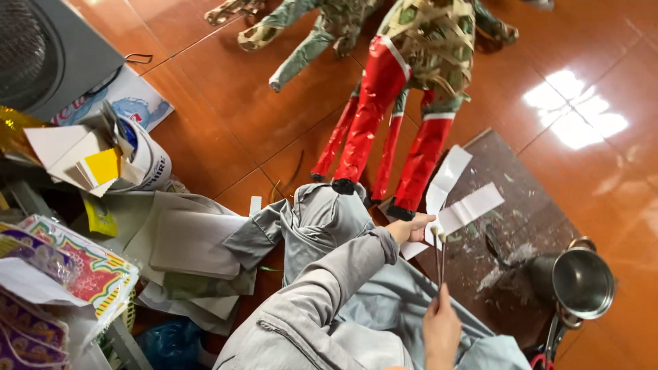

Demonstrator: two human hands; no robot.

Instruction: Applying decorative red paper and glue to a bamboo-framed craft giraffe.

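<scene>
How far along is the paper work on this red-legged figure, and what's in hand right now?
Looks done: the woven-strip body and glossy red paper legs of the figure are covered. In hand: the left hand holds white paper strips; the right hand holds thin sticks up to them. What the strips are for cannot be told. The metal pot sits by the dark board.

The person wears a loose grey jacket with long sleeves (336, 274). Grey trousers (319, 219) cover the legs. Both hands are bare.
</scene>
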